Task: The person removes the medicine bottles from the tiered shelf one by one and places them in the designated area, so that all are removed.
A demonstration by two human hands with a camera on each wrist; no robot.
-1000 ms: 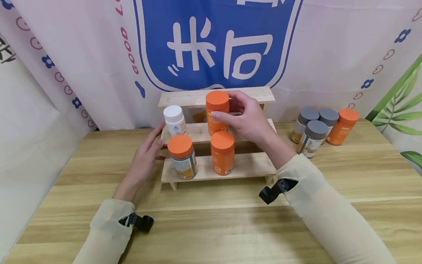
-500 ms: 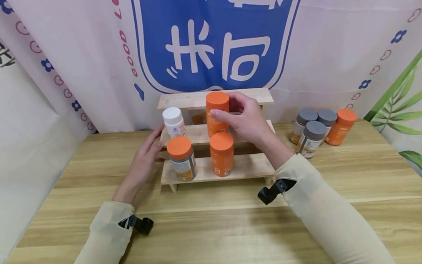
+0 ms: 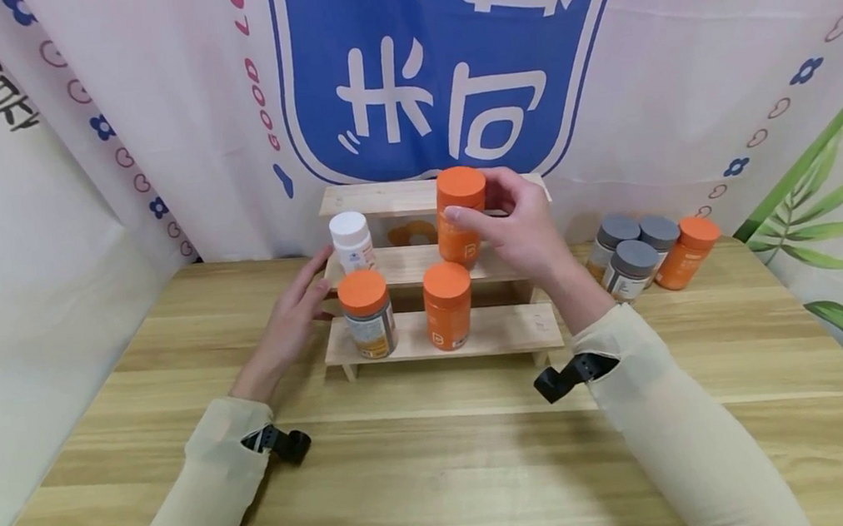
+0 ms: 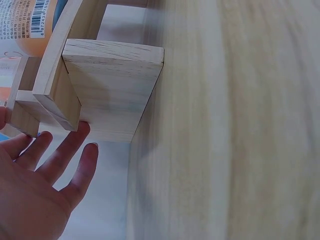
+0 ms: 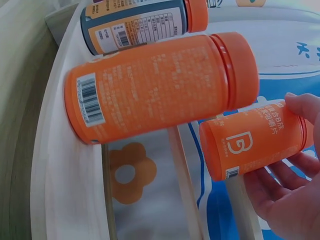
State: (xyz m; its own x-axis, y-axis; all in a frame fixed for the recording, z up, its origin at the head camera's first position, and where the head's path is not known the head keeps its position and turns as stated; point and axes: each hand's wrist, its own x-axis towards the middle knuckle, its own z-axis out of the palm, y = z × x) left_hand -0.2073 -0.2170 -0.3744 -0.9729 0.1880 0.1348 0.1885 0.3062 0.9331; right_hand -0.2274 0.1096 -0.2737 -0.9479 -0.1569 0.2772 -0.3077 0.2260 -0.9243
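My right hand [image 3: 519, 225] grips an orange bottle [image 3: 460, 218] between thumb and fingers, upright at the middle tier of a three-tier wooden rack [image 3: 503, 331]. Whether its base touches that tier I cannot tell. My left hand [image 4: 37, 182] has its fingers extended, tips at the rack's left end. A white bottle [image 3: 352, 242] stands on the middle tier near that hand. On the bottom tier are a grey bottle with an orange lid [image 3: 368, 313] and another orange bottle [image 3: 449, 306]. In the right wrist view the held bottle [image 5: 255, 140] shows a white B logo.
Several more bottles stand on the wooden table [image 3: 425, 471] right of the rack: grey-lidded bottles [image 3: 634, 265] and an orange bottle [image 3: 686, 252]. Behind the rack hangs a printed curtain [image 3: 231, 146].
My right hand has moved the orange bottle to the right and slightly up along the middle tier. The left hand stays at the rack's left end.
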